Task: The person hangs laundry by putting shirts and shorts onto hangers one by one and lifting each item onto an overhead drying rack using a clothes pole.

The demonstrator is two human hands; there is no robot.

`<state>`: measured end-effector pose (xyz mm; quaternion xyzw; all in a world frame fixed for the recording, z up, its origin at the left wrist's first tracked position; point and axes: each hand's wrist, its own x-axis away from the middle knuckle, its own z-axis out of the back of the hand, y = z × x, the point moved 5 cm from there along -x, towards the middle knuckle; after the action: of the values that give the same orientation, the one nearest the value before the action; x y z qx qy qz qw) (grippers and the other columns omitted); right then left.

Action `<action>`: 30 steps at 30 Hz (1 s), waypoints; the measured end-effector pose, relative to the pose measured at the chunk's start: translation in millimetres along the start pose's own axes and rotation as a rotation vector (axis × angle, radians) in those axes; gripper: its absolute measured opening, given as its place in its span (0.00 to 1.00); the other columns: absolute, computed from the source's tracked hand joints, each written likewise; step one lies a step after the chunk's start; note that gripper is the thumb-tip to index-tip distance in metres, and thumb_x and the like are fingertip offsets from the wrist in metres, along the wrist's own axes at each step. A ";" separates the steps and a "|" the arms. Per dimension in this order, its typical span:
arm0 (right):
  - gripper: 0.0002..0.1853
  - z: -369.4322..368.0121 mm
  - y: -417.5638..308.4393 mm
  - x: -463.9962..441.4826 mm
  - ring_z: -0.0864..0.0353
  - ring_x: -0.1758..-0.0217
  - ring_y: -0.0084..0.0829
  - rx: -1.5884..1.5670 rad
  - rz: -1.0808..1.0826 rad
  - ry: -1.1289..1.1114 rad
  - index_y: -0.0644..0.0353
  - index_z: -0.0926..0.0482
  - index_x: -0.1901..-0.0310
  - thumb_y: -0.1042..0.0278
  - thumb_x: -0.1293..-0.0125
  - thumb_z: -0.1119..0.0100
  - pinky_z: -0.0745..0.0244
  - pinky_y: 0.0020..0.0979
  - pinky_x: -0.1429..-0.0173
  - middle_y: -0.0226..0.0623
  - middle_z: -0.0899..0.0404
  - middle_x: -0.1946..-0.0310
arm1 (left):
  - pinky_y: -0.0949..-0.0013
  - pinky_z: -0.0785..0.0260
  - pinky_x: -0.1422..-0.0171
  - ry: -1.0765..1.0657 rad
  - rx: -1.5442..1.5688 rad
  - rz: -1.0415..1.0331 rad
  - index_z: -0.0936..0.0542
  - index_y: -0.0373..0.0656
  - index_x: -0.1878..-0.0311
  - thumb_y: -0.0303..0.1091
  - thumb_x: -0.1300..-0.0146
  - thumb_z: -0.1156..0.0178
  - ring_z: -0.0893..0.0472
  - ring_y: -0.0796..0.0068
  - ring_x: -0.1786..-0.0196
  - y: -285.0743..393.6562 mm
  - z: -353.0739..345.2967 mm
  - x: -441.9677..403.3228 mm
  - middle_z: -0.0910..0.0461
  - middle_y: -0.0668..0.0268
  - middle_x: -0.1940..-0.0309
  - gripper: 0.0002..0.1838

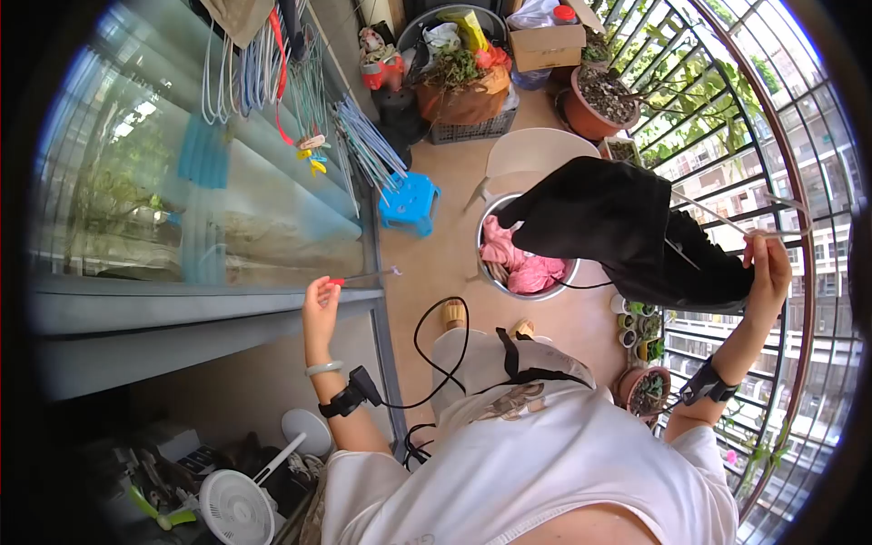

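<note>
My left hand [320, 313] is closed around the red end of a thin rod [363, 275], whose far tip looks like a small hook. It is held out beside the window ledge. Up at the right, by the balcony railing, my right hand [767, 263] pinches a white clothes hanger [713, 211]. A black garment [590, 213] hangs from that hanger and spreads across toward the middle. Below the garment, a metal basin [527, 295] holds pink clothes [536, 272] and stands on a beige chair [531, 150].
At the left stands a blue stool [411, 204] with several hangers [368, 136] leaning by it. More hangers [250, 77] hang above. Potted plants [604, 104] line the railing [781, 118]. A black cable [418, 341] loops from my left wrist.
</note>
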<state>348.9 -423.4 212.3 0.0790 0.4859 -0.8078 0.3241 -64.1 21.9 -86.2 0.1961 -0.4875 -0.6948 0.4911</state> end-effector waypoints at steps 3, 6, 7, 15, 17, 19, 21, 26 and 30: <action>0.09 -6.0 13.4 17.7 0.38 0.74 0.14 0.036 -0.105 0.057 0.66 0.24 0.66 0.71 0.33 0.50 0.44 0.17 0.70 0.26 0.30 0.75 | 0.65 0.33 0.47 -0.158 -0.148 0.124 0.29 0.38 0.47 0.36 0.45 0.37 0.25 0.66 0.50 -62.0 -19.5 -15.2 0.25 0.57 0.50 0.23; 0.08 3.0 20.8 30.1 0.39 0.74 0.14 0.160 -0.151 0.095 0.66 0.24 0.67 0.71 0.33 0.50 0.45 0.18 0.70 0.25 0.31 0.76 | 0.60 0.37 0.42 0.019 -0.522 -0.228 0.30 0.38 0.46 0.36 0.48 0.35 0.28 0.61 0.44 -118.2 -47.1 -42.3 0.29 0.56 0.45 0.27; 0.10 6.7 20.6 32.8 0.40 0.74 0.14 0.200 -0.159 0.126 0.66 0.24 0.68 0.69 0.33 0.50 0.46 0.18 0.70 0.24 0.32 0.77 | 0.60 0.37 0.42 0.004 -0.518 -0.220 0.30 0.38 0.46 0.36 0.48 0.35 0.28 0.61 0.44 -107.7 -51.0 -46.6 0.29 0.56 0.45 0.27; 0.11 53.4 -24.0 55.5 0.43 0.76 0.10 0.376 -0.296 0.457 0.63 0.23 0.67 0.64 0.32 0.50 0.50 0.16 0.72 0.20 0.34 0.78 | 0.62 0.40 0.45 -0.236 -1.312 0.024 0.27 0.45 0.55 0.31 0.45 0.48 0.27 0.61 0.49 -141.4 -73.5 -107.1 0.27 0.61 0.53 0.13; 0.12 69.6 -23.4 68.2 0.44 0.76 0.09 0.278 -0.314 0.534 0.62 0.23 0.66 0.63 0.32 0.50 0.52 0.15 0.73 0.19 0.34 0.78 | 0.64 0.42 0.45 -0.273 -1.427 -0.083 0.25 0.48 0.57 0.33 0.43 0.49 0.26 0.66 0.50 -179.8 -80.6 -118.3 0.24 0.65 0.56 0.11; 0.11 70.4 -28.6 78.7 0.43 0.77 0.10 0.273 -0.320 0.619 0.62 0.23 0.65 0.64 0.32 0.49 0.51 0.15 0.74 0.20 0.33 0.79 | 0.65 0.43 0.45 -0.423 -1.603 -0.139 0.24 0.51 0.55 0.36 0.39 0.52 0.27 0.71 0.48 -201.8 -88.4 -122.1 0.23 0.68 0.54 0.11; 0.11 74.2 -32.5 84.8 0.42 0.78 0.10 0.327 -0.322 0.482 0.62 0.23 0.65 0.64 0.32 0.49 0.51 0.16 0.75 0.21 0.32 0.79 | 0.65 0.45 0.43 -0.492 -1.729 -0.193 0.23 0.52 0.55 0.37 0.38 0.52 0.26 0.71 0.49 -217.4 -92.8 -127.4 0.21 0.70 0.56 0.11; 0.10 73.1 -36.9 97.3 0.34 0.75 0.11 0.315 -0.379 0.605 0.62 0.23 0.64 0.65 0.33 0.48 0.45 0.14 0.74 0.26 0.25 0.74 | 0.66 0.36 0.49 -0.555 -1.747 -0.042 0.22 0.50 0.58 0.36 0.37 0.52 0.21 0.71 0.54 -209.4 -98.0 -128.8 0.19 0.69 0.60 0.10; 0.09 78.7 -28.0 101.4 0.33 0.74 0.12 0.309 -0.396 0.527 0.62 0.23 0.63 0.66 0.33 0.48 0.44 0.13 0.74 0.27 0.24 0.72 | 0.65 0.26 0.56 -0.577 -1.506 0.006 0.21 0.47 0.60 0.34 0.39 0.51 0.19 0.66 0.56 -217.8 -105.1 -116.4 0.19 0.61 0.59 0.10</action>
<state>268.0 -525.7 228.5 0.2369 0.4309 -0.8707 0.0095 -40.8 81.9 -346.8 -0.3760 0.0034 -0.8588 0.3478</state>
